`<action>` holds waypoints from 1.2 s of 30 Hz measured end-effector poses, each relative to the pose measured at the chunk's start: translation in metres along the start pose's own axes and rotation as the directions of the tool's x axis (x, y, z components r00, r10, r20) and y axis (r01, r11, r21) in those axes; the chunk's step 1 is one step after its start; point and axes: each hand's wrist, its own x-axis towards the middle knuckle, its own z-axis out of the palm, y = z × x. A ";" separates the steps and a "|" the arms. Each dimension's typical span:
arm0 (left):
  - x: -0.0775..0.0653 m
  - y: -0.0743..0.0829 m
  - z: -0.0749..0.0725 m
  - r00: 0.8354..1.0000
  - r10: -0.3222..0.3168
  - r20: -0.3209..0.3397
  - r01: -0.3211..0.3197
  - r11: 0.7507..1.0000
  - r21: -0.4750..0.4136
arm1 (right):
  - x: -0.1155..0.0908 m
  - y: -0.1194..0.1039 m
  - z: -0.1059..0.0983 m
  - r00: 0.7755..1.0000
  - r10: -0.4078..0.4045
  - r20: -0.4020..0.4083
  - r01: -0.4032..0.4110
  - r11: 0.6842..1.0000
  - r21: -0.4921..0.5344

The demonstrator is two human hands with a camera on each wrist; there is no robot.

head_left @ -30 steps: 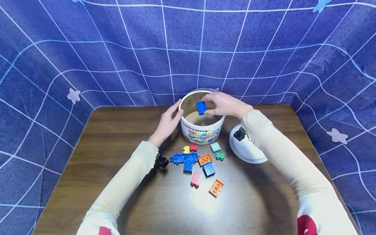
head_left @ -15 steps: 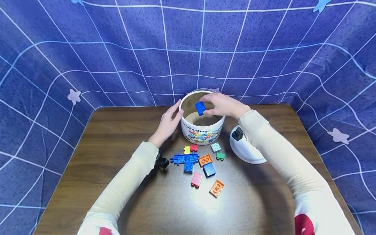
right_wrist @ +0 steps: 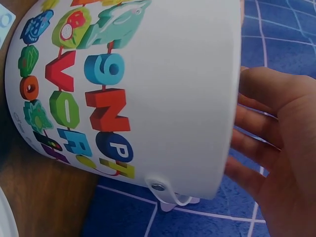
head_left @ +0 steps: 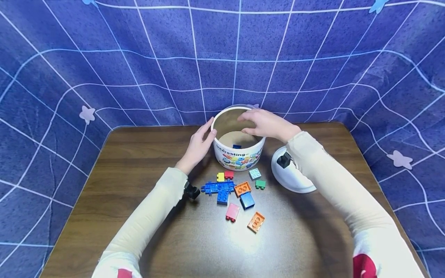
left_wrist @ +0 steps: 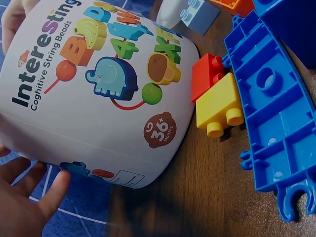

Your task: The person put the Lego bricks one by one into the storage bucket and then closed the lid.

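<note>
A white round bucket (head_left: 222, 154) with printed letters and toy pictures stands at the back of the table. My left hand (head_left: 196, 150) touches its left side, fingers straight along the outer wall and thumb at the rim. Over the bucket's right rim reaches my right hand (head_left: 269, 124), its thumb and fingers spread with nothing between them. A dark blue brick (head_left: 236, 146) lies inside on the bucket's floor, partly hidden by the front wall. In the right wrist view, the fingers (right_wrist: 256, 123) of my right hand pass behind the rim.
Before the bucket lie a blue wheel-less chassis (head_left: 218, 187), a yellow brick (head_left: 220, 177), a red brick (head_left: 229, 175), a light blue brick (head_left: 255, 174), a green brick (head_left: 260, 184), orange bricks (head_left: 256, 222) and others. A white lid (head_left: 292, 177) lies right of the bucket, partly under the right forearm.
My right hand has let go of the blue brick it held over the bucket; the brick now lies inside. The left hand has stayed at the bucket's side.
</note>
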 end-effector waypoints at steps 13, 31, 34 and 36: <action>0.002 0.003 -0.002 1.000 0.003 0.011 -0.003 1.000 0.014 | -0.029 -0.012 -0.011 0.998 0.020 -0.053 -0.020 1.000 0.004; 0.000 0.002 -0.002 0.999 -0.028 0.027 0.028 0.999 0.021 | -0.076 -0.022 -0.011 0.993 -0.013 -0.118 0.013 1.000 -0.003; 0.000 0.003 -0.002 0.999 -0.031 0.029 0.030 0.999 0.023 | -0.083 -0.025 -0.009 0.991 -0.028 -0.127 0.028 1.000 -0.002; 0.000 0.003 -0.001 0.999 -0.034 0.030 0.033 0.999 0.021 | -0.087 -0.027 -0.008 0.991 -0.031 -0.128 0.031 1.000 0.001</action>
